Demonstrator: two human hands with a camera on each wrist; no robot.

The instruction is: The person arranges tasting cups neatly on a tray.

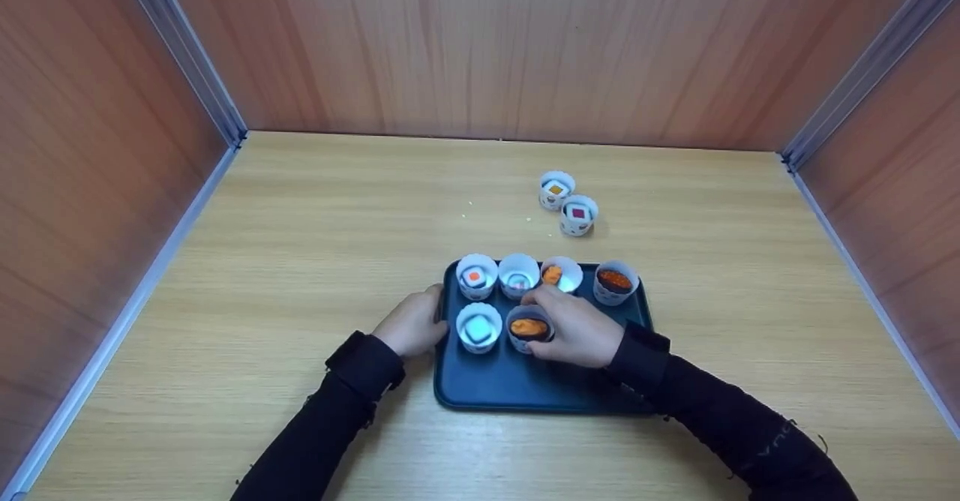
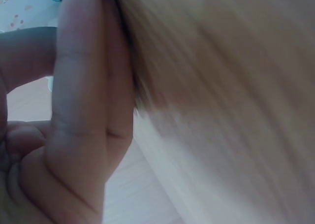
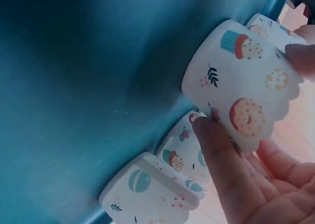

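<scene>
My right hand (image 1: pixel 581 332) grips a white paper cup (image 3: pixel 236 76) by its sides, thumb nearer me and fingers on the far side. The cup is printed with cupcakes and doughnuts and holds an orange piece (image 1: pixel 529 328). It is over the dark blue tray (image 1: pixel 510 390), in the near row. My left hand (image 1: pixel 411 326) holds the tray's left edge, fingers along the rim. Just left of the gripped cup stands a cup with a pale green piece (image 1: pixel 478 328). In the left wrist view, the fingers (image 2: pixel 81 86) hide most of the tray.
Along the tray's far side stand cups with an orange-and-white piece (image 1: pixel 474 277), a pale piece (image 1: pixel 518 276), an orange piece (image 1: pixel 552 274) and a red-brown filling (image 1: pixel 615 281). Two more cups, one yellow-topped (image 1: pixel 556 190) and one dark red (image 1: pixel 578 216), stand behind the tray. Wooden walls surround the table.
</scene>
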